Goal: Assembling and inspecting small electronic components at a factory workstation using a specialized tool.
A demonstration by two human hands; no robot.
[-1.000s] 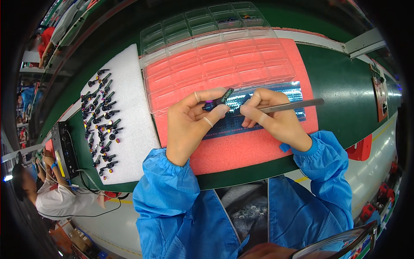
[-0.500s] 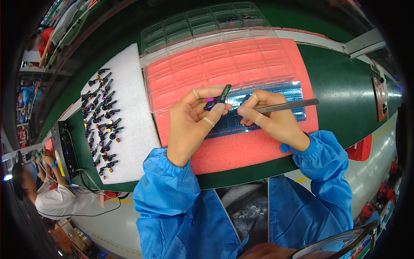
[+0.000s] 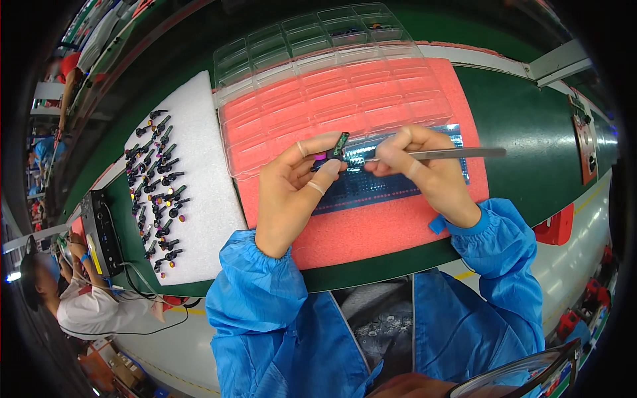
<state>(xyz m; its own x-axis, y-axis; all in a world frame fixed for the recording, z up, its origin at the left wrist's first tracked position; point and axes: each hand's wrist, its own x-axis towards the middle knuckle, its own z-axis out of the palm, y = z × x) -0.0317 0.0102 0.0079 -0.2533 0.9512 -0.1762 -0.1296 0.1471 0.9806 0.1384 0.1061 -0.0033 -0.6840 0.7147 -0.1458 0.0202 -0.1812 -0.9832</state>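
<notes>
Between the thumb and fingers of my left hand (image 3: 286,199) is a small earbud part (image 3: 341,143) with a green circuit board stem and a purple spot. My right hand (image 3: 431,176) is closed on metal tweezers (image 3: 464,153), whose tips point left toward the earbud part, a short way from it. The fingers of the right hand are slightly blurred. Beneath both hands lies a shiny blue sheet (image 3: 371,192) with rows of small marks, on a pink foam mat (image 3: 345,242). My left fingers hide the lower side of the earbud part.
A clear compartment tray (image 3: 312,86) lies across the pink mat's far side, with small dark items in its far compartments. On the left, a white foam board (image 3: 206,219) holds several rows of black earbud parts (image 3: 159,179). A black box (image 3: 103,232) stands beyond it, near another person (image 3: 93,305).
The tweezers have shifted right, and their handle lies more level. My right hand has drawn back slightly from the left. My left hand keeps the earbud part, raised a little.
</notes>
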